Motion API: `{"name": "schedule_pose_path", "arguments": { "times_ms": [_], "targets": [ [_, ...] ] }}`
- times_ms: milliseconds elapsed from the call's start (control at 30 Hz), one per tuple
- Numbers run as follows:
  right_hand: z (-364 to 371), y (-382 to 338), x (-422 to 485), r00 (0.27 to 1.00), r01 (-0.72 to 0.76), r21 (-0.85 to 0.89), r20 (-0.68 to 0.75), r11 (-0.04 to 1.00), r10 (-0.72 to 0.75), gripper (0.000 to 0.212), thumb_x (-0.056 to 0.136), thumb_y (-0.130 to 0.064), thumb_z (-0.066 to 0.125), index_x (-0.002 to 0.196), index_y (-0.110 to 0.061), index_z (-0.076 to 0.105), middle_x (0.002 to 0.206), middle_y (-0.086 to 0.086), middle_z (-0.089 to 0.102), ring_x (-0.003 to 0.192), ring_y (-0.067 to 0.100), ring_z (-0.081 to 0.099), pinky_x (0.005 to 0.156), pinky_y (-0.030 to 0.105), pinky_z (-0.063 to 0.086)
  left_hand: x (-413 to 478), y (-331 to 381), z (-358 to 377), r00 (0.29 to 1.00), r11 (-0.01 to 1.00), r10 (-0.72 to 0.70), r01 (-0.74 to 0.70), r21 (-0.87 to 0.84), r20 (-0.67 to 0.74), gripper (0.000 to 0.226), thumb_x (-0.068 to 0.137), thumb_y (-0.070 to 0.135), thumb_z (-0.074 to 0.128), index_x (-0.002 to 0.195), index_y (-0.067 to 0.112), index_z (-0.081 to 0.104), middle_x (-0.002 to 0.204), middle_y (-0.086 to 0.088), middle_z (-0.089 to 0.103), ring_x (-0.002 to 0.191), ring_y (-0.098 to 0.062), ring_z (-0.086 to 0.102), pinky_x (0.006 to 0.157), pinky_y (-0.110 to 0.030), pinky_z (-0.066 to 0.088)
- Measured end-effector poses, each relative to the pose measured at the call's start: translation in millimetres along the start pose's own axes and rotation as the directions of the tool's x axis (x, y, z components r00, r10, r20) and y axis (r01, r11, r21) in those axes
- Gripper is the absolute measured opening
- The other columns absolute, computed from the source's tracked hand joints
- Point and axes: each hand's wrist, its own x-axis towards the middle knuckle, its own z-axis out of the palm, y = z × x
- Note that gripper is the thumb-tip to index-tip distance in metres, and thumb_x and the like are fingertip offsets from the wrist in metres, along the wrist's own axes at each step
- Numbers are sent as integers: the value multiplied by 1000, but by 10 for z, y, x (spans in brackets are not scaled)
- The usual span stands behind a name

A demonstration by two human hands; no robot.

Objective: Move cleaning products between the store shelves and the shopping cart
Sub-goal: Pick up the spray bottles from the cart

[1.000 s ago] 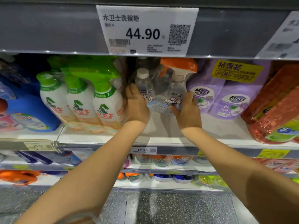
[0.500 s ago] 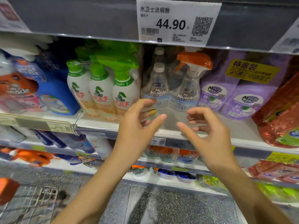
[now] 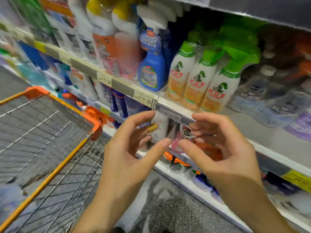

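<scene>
1. Holding the left hand (image 3: 127, 153) and the right hand (image 3: 225, 148) up side by side in front of the shelf (image 3: 175, 105) edge, palms turned toward each other, thumb tips close but not touching.
2. Leaving the fingers (image 3: 141, 117) of both hands released, loosely curved and grasping nothing.
3. Looking down on the shopping cart (image 3: 94, 130) at the left, with its wire basket rimmed in orange and its near corner just beside the left hand.
4. Facing three white bottles with green caps (image 3: 198, 83), standing upright in a tight row on the shelf above the hands, the rightmost one topped with a green trigger sprayer.
5. Taking in a blue spray bottle (image 3: 152, 73) standing just left of that row, and orange and pink bottles (image 3: 117, 52) further left, blurred.
6. Catching clear bottles (image 3: 269, 101) on the same shelf to the right of the green-capped row, labels too blurred to read fully, with purple pouches (image 3: 301, 126) at the far right edge.
7. Standing over a speckled floor (image 3: 168, 207) showing between the forearms.
</scene>
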Motion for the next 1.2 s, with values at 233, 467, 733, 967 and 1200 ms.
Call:
{"name": "schedule_pose_path", "arguments": {
  "times_ms": [233,467,733,967,1200],
  "targets": [
    [1311,-293,-2,963,61,92,256,994,-83,47,63,-49,74,107,-47,59,102,-15,66,98,13,64,87,21,49,-435,27,-1380,931,999,6,12,49,-366,48,64,33,75,109,30,62,112,13,69,105,-9,66,88,-16,50],
    [2709,-671,-173,815,137,144,545,980,-194,48,67,-46,73,111,-52,55,108,-16,66,101,14,64,85,35,52,-1076,-45,-2780,761,982,-63,164,98,-646,55,57,36,80,109,31,62,116,14,66,107,-7,65,90,-16,50],
    [4268,-1105,-581,617,94,181,761,979,-200,56,61,-56,69,113,-50,50,110,-24,60,96,10,61,81,27,50,-1840,-248,-4210,553,914,-192,401,57,-811,57,60,24,89,107,33,57,102,30,66,94,3,66,80,-12,51],
    [5011,-1133,-768,338,17,10,941,1000,-15,56,78,-29,78,120,-41,44,107,-17,53,93,4,55,80,21,48,-1997,-551,-4715,423,853,-298,521,-40,-856,34,84,6,69,110,24,56,98,15,61,82,-5,66,66,-8,48],
    [5933,-163,-999,143,193,-247,965,950,222,57,83,-16,75,127,-15,40,105,-10,45,92,-2,50,69,10,36,-1937,-1710,-4908,360,616,-514,787,-42,-779,51,89,13,63,133,7,38,120,-10,55,107,-26,55,80,-29,43]
  ]
}}
